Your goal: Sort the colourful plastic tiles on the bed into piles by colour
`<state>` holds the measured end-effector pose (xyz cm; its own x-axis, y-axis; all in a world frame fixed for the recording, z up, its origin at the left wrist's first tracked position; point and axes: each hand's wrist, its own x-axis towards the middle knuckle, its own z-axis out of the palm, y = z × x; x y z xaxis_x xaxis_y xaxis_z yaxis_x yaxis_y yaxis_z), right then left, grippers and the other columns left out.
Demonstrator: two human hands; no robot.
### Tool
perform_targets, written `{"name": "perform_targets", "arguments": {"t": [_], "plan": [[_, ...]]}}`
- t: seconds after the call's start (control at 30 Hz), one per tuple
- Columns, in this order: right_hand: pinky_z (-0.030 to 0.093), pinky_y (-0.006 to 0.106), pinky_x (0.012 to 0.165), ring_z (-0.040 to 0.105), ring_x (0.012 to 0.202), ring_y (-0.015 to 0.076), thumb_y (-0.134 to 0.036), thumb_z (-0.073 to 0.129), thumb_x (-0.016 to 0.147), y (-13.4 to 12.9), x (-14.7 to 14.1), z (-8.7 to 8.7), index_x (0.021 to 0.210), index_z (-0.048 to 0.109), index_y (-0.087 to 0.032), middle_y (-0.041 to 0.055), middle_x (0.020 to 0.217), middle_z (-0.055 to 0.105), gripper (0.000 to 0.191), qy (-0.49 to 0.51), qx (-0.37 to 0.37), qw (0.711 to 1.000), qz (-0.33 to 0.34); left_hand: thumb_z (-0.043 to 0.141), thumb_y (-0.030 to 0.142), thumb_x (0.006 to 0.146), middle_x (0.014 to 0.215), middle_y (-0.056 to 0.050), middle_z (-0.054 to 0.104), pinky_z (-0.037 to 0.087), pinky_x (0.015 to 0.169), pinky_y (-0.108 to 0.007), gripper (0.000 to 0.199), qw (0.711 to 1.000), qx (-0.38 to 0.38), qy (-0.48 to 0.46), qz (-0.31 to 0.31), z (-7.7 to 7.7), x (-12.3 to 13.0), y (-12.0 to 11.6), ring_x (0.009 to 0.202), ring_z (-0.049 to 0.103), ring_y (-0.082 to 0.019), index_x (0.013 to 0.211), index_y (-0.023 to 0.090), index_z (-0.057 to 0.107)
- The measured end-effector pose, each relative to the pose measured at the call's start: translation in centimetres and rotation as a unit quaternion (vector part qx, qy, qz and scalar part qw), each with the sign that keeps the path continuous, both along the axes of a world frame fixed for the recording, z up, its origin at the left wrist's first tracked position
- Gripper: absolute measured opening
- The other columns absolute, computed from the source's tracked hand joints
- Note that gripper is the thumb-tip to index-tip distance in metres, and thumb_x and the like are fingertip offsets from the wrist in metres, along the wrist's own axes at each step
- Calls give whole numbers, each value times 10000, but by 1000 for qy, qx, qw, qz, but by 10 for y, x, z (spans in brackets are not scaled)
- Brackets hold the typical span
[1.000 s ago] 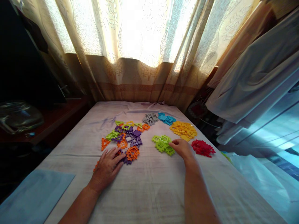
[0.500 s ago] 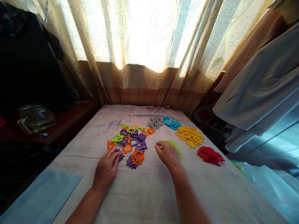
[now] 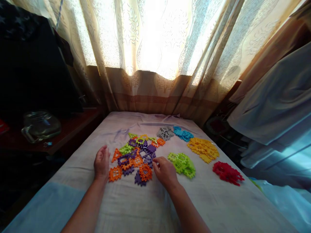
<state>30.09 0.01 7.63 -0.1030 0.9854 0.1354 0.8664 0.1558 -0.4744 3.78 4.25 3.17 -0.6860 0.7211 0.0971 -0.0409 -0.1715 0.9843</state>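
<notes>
My left hand [image 3: 101,163] is raised on edge at the left of a mixed heap of interlocking plastic pieces, fingers loosely extended, holding nothing. An orange square piece with a window frame [image 3: 115,173] lies just beside it. My right hand [image 3: 164,172] hangs at the heap's right side, thumb and index finger a little apart near the purple pieces [image 3: 148,157]; no piece shows in it. A round orange piece [image 3: 145,172] rests on a purple one [image 3: 139,179] at the near side of the heap. Behind my right hand is a pile of lime-green pieces [image 3: 182,164].
Grey [image 3: 165,133], blue [image 3: 183,134], yellow [image 3: 203,149] and red [image 3: 227,173] piles curve along the sheet's right side. A blue cloth [image 3: 48,204] lies front left. A glass jug [image 3: 41,126] stands on a dark side table. Curtains hang behind; clothes hang at right.
My right hand has moved left from the green pile to the mixed heap, uncovering the green pieces. My left hand has drawn back leftward off the heap, and the orange window piece shows there.
</notes>
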Motion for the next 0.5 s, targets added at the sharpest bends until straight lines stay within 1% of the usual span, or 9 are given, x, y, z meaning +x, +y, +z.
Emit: {"name": "perform_targets", "arguments": {"t": [0.1, 0.17, 0.23, 0.3, 0.4, 0.5], "plan": [[449, 237, 853, 654, 971, 165, -270, 521, 917, 30, -7, 10, 1028, 724, -248, 39, 1081, 711, 232, -40, 13, 999, 29, 535, 461, 809, 1190, -72, 630, 509, 952, -379, 331, 999, 17, -43, -14, 1, -3, 4, 1140, 609, -219, 1029, 223, 605], [443, 244, 886, 635, 1036, 171, -292, 506, 925, 59, -20, 20, 1055, 719, -254, 41, 1109, 705, 253, -71, 28, 996, 56, 546, 457, 813, 1193, -70, 626, 514, 940, -375, 311, 996, 29, -83, -24, 3, -5, 4, 1120, 617, -211, 1009, 223, 606], [439, 251, 911, 619, 1084, 172, -303, 471, 939, 93, -38, 29, 1092, 712, -258, 46, 1165, 692, 289, -103, 32, 992, 69, 576, 457, 806, 1195, -70, 623, 516, 933, -377, 306, 991, 40, -121, -36, 5, -6, 4, 1104, 621, -210, 996, 219, 610], [434, 253, 936, 601, 1132, 173, -304, 465, 936, 125, -57, 35, 1135, 701, -269, 40, 1224, 676, 310, -133, 12, 988, 78, 598, 476, 799, 1205, -74, 619, 518, 928, -378, 329, 989, 42, -136, -46, 7, -7, 4, 1102, 621, -213, 997, 214, 612], [440, 273, 950, 599, 1157, 185, -298, 473, 923, 162, -83, 35, 1195, 677, -275, 43, 1248, 672, 341, -153, -18, 985, 77, 615, 524, 785, 1224, -83, 613, 520, 922, -375, 391, 989, 36, -129, -57, 6, -7, 4, 1102, 623, -219, 1016, 208, 612], [471, 302, 914, 626, 1127, 214, -312, 513, 897, 185, -104, 27, 1203, 675, -256, 75, 1216, 689, 351, -165, -53, 983, 63, 625, 565, 770, 1231, -92, 615, 523, 912, -373, 450, 991, 27, -110, -68, 5, -5, 3, 1097, 629, -227, 1035, 201, 614]]}}
